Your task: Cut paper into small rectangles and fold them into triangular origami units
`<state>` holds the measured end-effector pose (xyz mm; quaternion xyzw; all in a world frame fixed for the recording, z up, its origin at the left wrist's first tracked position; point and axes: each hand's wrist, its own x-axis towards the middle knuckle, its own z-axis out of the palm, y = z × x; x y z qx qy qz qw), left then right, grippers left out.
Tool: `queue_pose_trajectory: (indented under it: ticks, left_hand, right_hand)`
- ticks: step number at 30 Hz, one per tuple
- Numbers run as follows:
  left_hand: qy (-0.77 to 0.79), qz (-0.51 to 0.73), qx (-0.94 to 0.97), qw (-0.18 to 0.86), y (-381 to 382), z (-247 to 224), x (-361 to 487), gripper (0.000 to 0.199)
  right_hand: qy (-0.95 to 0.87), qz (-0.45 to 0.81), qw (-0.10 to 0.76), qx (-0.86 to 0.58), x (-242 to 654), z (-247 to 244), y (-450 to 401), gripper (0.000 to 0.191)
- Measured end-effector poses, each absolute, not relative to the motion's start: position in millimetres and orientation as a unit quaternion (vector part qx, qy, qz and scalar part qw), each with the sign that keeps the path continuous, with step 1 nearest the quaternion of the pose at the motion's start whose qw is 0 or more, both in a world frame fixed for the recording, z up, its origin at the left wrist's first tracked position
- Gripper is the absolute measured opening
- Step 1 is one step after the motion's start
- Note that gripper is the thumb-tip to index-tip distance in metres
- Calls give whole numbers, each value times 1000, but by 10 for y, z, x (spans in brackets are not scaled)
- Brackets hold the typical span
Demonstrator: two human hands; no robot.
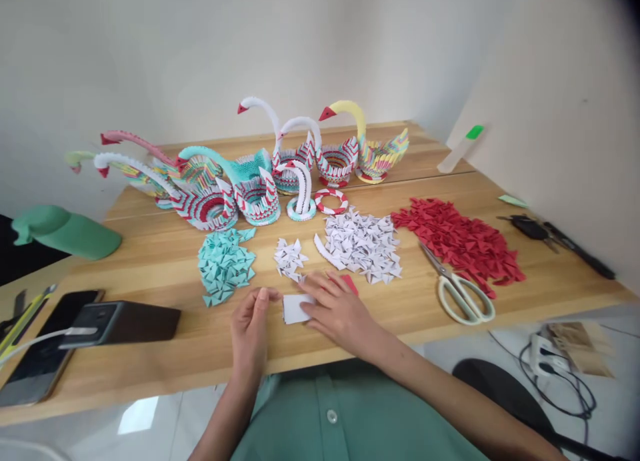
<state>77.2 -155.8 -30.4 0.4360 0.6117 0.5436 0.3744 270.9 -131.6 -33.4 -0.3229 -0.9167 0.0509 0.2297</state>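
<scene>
A small stack of white paper rectangles [294, 309] lies on the table in front of me. My right hand [336, 309] rests over its right side, fingers stretched out and a little spread. Behind those fingers a piece of red paper [351, 285] shows partly. Just left of the stack is my left hand [254, 319], its fingers curled and thumb pressed to the index finger; whatever may be between them is too small to make out. Beyond the hands lie a small group of folded white paper triangles [290, 258] and a pile of teal ones [226, 266].
Larger piles of white triangles [367, 244] and red triangles [463, 241] lie beyond and right. Scissors [463, 294] sit near the right front edge. Several folded-paper swans [257, 197] stand behind. At left are a black box [135, 322], phone [45, 354] and green bottle [70, 231].
</scene>
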Motion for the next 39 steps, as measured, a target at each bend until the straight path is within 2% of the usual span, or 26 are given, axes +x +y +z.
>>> queue_pose_trajectory:
  ticks: [3,7,14,20,23,25,30,33,37,39]
  left_hand:
    - [609,542,437,380,-1561,-286,771,32]
    - [604,542,439,386,-1556,-265,770,32]
    - [597,538,446,394,-1586,-257,749,30]
    - [541,473,583,379,-1517,-20,703,25]
    - [529,435,642,344,-1447,124,735,25]
    - [542,424,644,333,-1420,180,768,17]
    - [560,482,548,393,-1409,182,802,23]
    - [555,508,497,434,-1402,146,811,23]
    - [542,504,486,464,-1401,89,848,24]
    - [537,495,496,470,-1416,57,854,28]
  right_hand:
    - [-910,41,269,-312,2707,-411,-1311,9]
    - [-904,57,300,-298,2693,-408,-1321,11]
    - [-902,88,301,-296,2689,-313,-1324,18]
    - [-880,124,324,-326,2759,-81,-1191,23]
    - [-865,146,350,-328,2763,89,-1116,19]
    - [-860,172,353,-327,2766,167,-1107,16]
    - [-787,255,407,-387,2858,183,-1154,20]
    - [-793,258,428,-348,2911,136,-1136,22]
    - [-805,275,435,-296,2890,87,-1088,10]
    - [-782,297,455,-306,2867,73,-1083,14]
